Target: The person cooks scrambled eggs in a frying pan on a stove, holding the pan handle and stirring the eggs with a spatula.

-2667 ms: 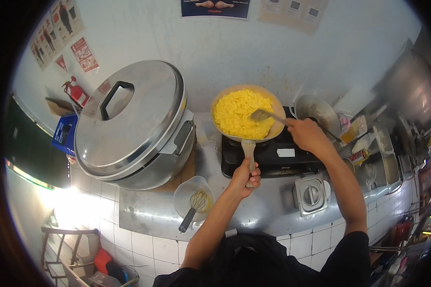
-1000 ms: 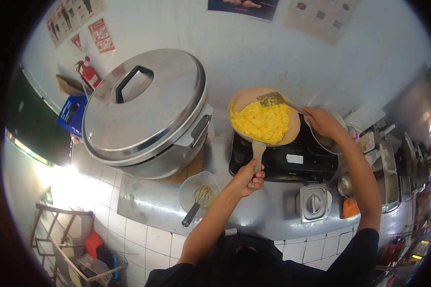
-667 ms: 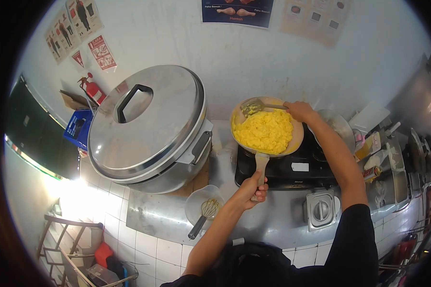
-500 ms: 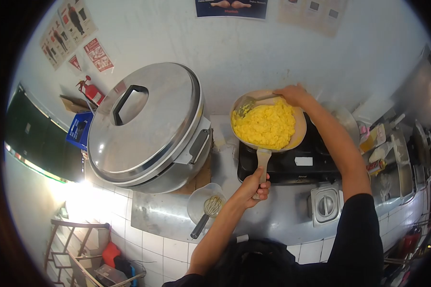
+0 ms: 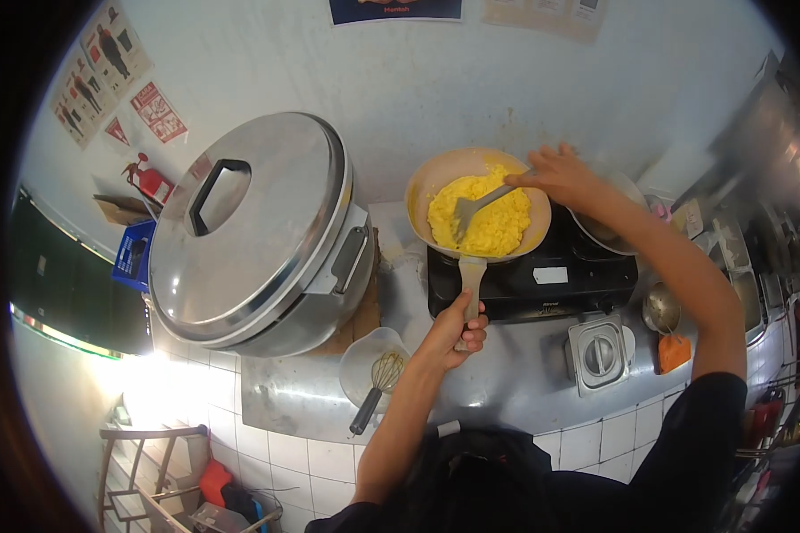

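Note:
My left hand (image 5: 455,330) is wrapped round the handle of a frying pan (image 5: 415,197), which sits over the left side of a black gas stove (image 5: 498,298). Yellow scrambled eggs (image 5: 498,228) cover much of the pan's inside. From the right, my right hand (image 5: 560,176) grips a grey spatula (image 5: 484,202), its blade pressed into the eggs left of their middle. A second pan (image 5: 600,233) stands on the right side of the stove, partly behind my right forearm.
A large lidded metal pot (image 5: 267,258) stands to the left. Before it sits a clear bowl (image 5: 357,362) with a whisk (image 5: 378,391). A lidded steel container (image 5: 598,357), an orange item (image 5: 674,354) and a small metal bowl (image 5: 661,308) are on the counter at right.
My right hand has swung the spatula from the pan's far left rim into the eggs, its handle now slanting to the right. My left hand keeps its hold on the pan. The view has shifted slightly.

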Demonstrator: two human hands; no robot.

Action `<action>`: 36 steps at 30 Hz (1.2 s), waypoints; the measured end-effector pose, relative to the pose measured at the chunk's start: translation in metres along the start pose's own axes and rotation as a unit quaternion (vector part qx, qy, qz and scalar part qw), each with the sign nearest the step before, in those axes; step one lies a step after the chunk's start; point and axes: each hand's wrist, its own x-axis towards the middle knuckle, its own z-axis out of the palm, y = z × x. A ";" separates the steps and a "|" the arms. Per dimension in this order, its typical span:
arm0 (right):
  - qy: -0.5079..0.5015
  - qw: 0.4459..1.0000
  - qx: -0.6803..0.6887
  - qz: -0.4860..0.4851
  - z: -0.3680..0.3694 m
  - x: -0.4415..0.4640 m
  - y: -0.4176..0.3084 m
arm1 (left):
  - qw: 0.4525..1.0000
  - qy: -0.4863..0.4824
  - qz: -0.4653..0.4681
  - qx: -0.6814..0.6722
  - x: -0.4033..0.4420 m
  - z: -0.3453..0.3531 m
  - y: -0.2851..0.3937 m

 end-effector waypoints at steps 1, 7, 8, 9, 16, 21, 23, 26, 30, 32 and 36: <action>-0.009 1.000 -0.011 0.022 -0.007 -0.012 0.001 | 1.000 0.002 -0.001 -0.005 0.000 -0.001 -0.001; -0.012 0.989 0.011 0.150 -0.032 -0.072 -0.007 | 1.000 -0.005 -0.012 -0.029 0.001 -0.002 0.001; -0.037 0.987 0.042 0.152 -0.036 -0.080 -0.017 | 0.999 -0.007 -0.012 -0.031 0.001 -0.002 0.001; -0.061 0.984 0.073 0.153 -0.044 -0.086 -0.031 | 0.999 -0.008 -0.013 -0.033 0.002 -0.003 0.000; -0.109 0.968 0.143 0.174 -0.017 -0.061 -0.146 | 1.000 0.013 0.006 -0.012 0.004 0.002 -0.004; -0.052 0.949 0.176 0.258 0.018 -0.020 -0.124 | 1.000 0.025 0.016 -0.003 -0.002 0.008 -0.005; -0.099 0.937 0.188 0.278 0.022 -0.006 -0.094 | 1.000 0.015 0.012 -0.006 0.003 0.001 -0.005; -0.112 0.952 0.183 0.217 0.029 0.004 -0.035 | 1.000 0.006 0.004 -0.013 0.003 0.002 -0.003; -0.036 0.946 0.183 0.266 -0.003 0.005 -0.038 | 1.000 0.019 0.013 -0.011 0.001 0.005 -0.004; -0.030 0.943 0.177 0.282 0.035 0.015 -0.061 | 1.000 0.015 0.017 -0.008 -0.002 0.007 -0.004; -0.049 0.942 0.189 0.273 0.058 -0.001 -0.119 | 1.000 0.007 0.010 -0.019 0.007 -0.001 -0.003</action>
